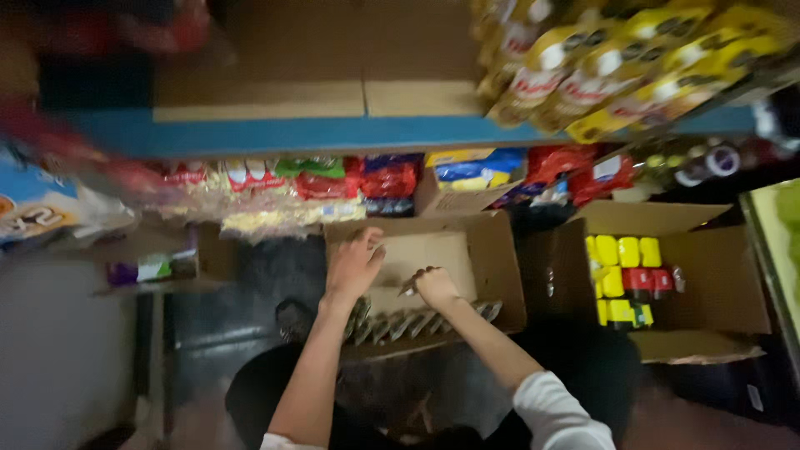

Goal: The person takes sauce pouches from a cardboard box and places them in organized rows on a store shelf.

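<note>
An open cardboard box [487, 258] stands on the floor below me, with a row of dark slim packets [392, 325] upright along its near side. My left hand [352, 265] lies on the box's far left rim with its fingers curled over the edge. Just right of it, inside the box, my right hand [435, 287] is closed on one dark packet [408, 288]. The picture is blurred, so the packets' details are unclear.
A second open box [717, 275] at the right holds yellow and red packs [625, 271]. Behind the boxes runs a row of red, green and blue bagged goods [333, 179] under a blue-edged shelf [317, 133]. Yellow packs [617, 67] sit on the shelf.
</note>
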